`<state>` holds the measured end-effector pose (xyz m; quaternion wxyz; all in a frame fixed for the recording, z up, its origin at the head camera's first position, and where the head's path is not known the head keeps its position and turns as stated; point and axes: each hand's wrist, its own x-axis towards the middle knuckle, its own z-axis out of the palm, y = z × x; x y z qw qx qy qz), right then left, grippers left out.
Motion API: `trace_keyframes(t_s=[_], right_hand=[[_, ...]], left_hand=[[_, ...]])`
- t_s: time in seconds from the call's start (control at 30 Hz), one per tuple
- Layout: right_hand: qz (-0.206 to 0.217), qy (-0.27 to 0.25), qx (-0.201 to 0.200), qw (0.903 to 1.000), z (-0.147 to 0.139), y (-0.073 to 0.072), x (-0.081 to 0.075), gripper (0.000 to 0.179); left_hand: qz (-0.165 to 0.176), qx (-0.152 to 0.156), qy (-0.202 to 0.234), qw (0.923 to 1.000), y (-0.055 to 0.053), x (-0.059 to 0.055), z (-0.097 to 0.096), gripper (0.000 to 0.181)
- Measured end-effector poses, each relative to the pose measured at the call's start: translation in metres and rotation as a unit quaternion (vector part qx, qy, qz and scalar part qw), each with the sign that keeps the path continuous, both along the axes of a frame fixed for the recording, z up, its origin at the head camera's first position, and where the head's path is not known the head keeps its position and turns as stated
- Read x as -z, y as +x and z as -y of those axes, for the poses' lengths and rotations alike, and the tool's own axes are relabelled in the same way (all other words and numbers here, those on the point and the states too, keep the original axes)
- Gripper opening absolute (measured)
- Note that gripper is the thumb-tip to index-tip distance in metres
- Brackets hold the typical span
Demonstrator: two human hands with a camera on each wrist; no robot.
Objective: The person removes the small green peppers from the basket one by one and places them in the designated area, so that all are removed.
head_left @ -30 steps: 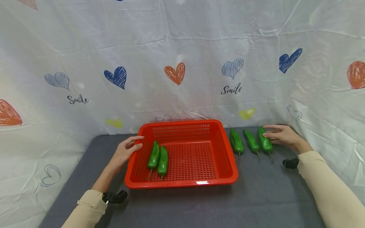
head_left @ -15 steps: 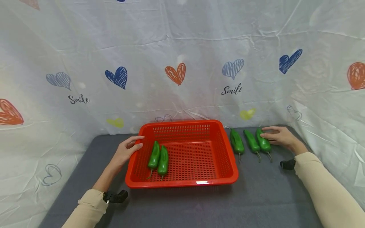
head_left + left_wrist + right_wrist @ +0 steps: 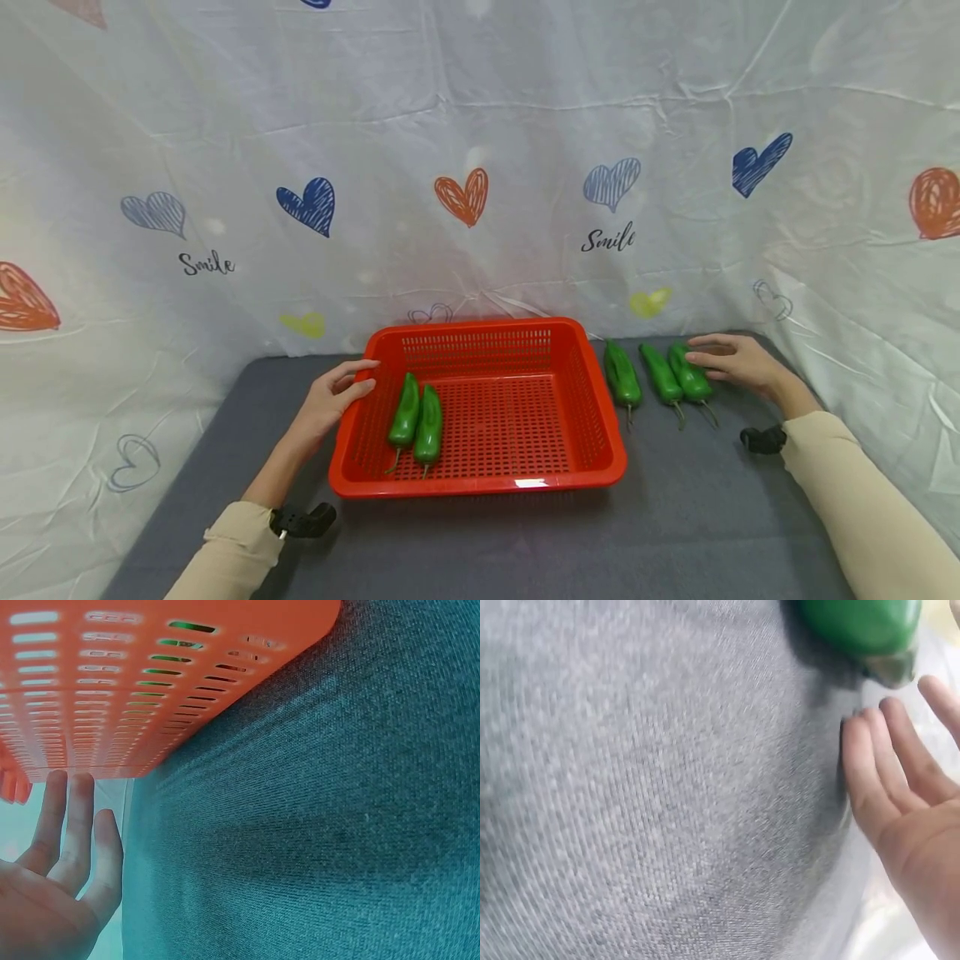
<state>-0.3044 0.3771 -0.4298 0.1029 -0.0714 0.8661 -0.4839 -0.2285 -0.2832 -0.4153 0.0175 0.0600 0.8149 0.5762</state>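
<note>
On the left side of the red plastic basket [image 3: 487,481], my left hand [image 3: 330,403] rests with its fingertips on the rim. In the left wrist view its other fingers [image 3: 79,825] extend loosely toward the outer wall. Two long green peppers [image 3: 405,412] lie side by side inside the basket. My right hand [image 3: 733,362] is at the rightmost green pepper [image 3: 687,375], fingertips at its right side near the top. In the right wrist view several fingers [image 3: 907,746] are fairly straight and apart from the pepper. The pepper lies close against a middle green pepper [image 3: 663,379].
A third green pepper [image 3: 622,375] lies beside the basket's right wall. A dark grey cloth [image 3: 487,550] covers the table. Behind it hangs a white curtain [image 3: 517,258] with printed hearts. Black wrist straps [image 3: 300,522] sit on both forearms.
The rightmost pepper has shifted left against the middle one, together with my right hand. My fingers now look looser around it. The left hand and basket have stayed put.
</note>
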Motion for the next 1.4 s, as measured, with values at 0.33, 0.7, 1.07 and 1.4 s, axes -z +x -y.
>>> trace_keyframes(t_s=[0.33,0.7,1.07,1.4], right_hand=[[-0.050,-0.029,0.022,0.9981,0.003,0.008,-0.014,0.063],[-0.087,-0.145,0.015,0.9854,0.026,0.017,-0.041,0.040],[-0.084,-0.203,-0.006,0.9755,0.048,0.022,-0.052,0.030],[-0.073,-0.173,-0.013,0.9821,0.066,0.020,-0.058,0.040]], left_hand=[[-0.001,0.000,0.000,1.0000,-0.001,0.003,0.001,0.047],[-0.001,-0.003,-0.003,1.0000,0.001,0.000,0.000,0.047],[-0.011,0.005,-0.011,0.9999,0.003,0.001,0.001,0.048],[-0.006,-0.001,-0.008,0.9999,0.004,-0.001,-0.002,0.048]])
